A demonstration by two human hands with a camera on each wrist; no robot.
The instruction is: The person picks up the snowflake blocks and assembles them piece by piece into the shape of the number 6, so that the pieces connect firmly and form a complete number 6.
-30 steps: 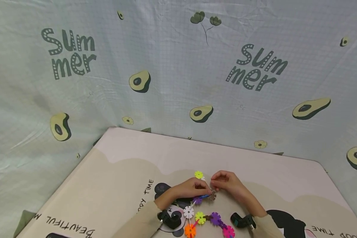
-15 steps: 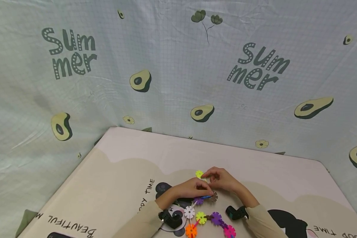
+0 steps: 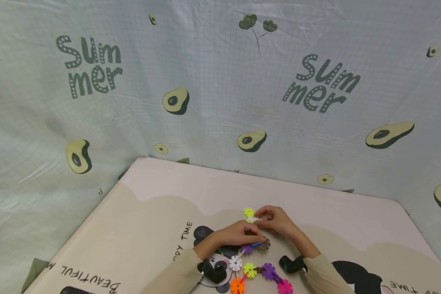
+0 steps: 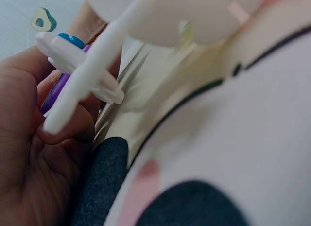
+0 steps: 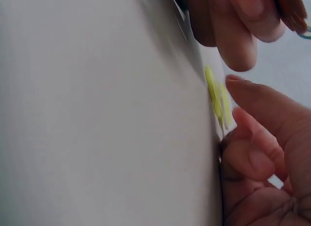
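My left hand point(image 3: 240, 233) pinches a blue interlocking disc point(image 3: 255, 244) in a chain of notched plastic discs, with a brown disc point(image 3: 266, 243) at its far side and a purple disc point(image 3: 247, 249) below. In the left wrist view a white disc point(image 4: 92, 65) crosses in front of the left fingers, blurred by nearness. My right hand point(image 3: 277, 220) reaches in beside loose discs, its fingers at a white disc point(image 3: 253, 219) with a yellow disc point(image 3: 248, 212) just beyond. In the right wrist view the thumb and fingers are apart, near a yellow disc point(image 5: 218, 97).
The chain runs on toward me through a white disc point(image 3: 235, 263), an orange disc point(image 3: 237, 286), a yellow-green disc point(image 3: 250, 270), a purple disc point(image 3: 268, 270) and a pink disc point(image 3: 285, 286). A printed cloth covers the table point(image 3: 161, 220). A patterned curtain point(image 3: 206, 102) hangs behind.
My right hand has moved left and a little away from me, from beside the brown disc to the loose white and yellow discs. My left hand keeps its hold on the chain.
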